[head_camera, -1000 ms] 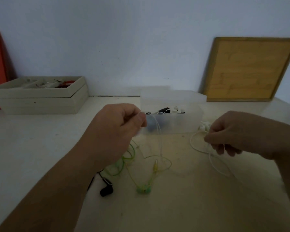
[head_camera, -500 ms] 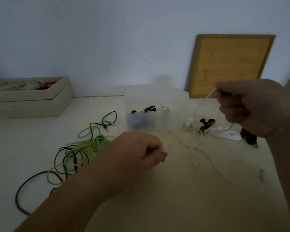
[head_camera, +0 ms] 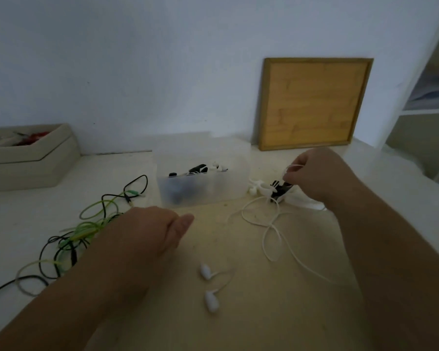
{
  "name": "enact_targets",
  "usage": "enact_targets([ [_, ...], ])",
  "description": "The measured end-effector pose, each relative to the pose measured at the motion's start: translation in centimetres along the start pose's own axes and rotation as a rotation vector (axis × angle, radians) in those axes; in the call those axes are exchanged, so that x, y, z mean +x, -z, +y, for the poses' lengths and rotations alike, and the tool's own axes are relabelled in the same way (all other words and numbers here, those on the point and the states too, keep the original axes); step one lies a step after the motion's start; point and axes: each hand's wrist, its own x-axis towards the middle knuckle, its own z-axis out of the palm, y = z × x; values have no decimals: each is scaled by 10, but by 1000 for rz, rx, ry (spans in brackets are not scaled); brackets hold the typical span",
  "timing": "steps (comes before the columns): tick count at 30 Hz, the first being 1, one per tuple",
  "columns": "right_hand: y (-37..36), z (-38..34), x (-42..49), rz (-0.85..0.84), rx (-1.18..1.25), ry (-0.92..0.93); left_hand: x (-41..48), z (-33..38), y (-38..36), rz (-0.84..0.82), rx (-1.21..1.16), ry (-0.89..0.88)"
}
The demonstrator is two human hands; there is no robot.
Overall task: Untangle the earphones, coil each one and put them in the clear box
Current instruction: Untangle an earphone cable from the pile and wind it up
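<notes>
Our right hand [head_camera: 312, 176] pinches the upper end of the cable of the white earphones [head_camera: 205, 271] between thumb and fingertips, at about 1 o'clock from the cable's loops on the bench [head_camera: 238, 330]. The two buds lie at 7 o'clock from those loops, near our left hand [head_camera: 160, 229], which holds nothing, fingers straight, palm down. We see the clear box [head_camera: 233, 183] at 11 o'clock from the loops, with black and white earphones inside. Just beside it, at its 3 o'clock, sits a small heap of black and white pieces [head_camera: 279, 192]. At the loops' 9 o'clock sprawls a tangle of green and black earphones [head_camera: 74, 236]. At 12 o'clock a wooden board [head_camera: 312, 102] leans on the wall; at 10 o'clock stands a beige tray [head_camera: 28, 160].
</notes>
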Motion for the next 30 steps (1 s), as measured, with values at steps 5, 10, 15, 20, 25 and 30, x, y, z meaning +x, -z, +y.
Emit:
enact_targets([
  [5, -26, 8, 12, -13, -116, 43, 2, -10, 1, 40, 20, 78],
  [10, -37, 10, 21, -174, -281, 88, 3, -10, -1, 157, -84, 58],
  [15, -39, 9, 22, -134, -341, 17, 4, -9, -2, 257, -207, 72],
  [20, -32, 8, 18, -162, -300, -8, 3, -8, 1, 378, -269, 67],
  [25, -28, 3, 12, -175, -322, -13, 1, -7, 1, 392, -287, 61],
  [30, 0, -20, -10, 114, -32, 132, 1, -7, 3, 464, -361, 83],
])
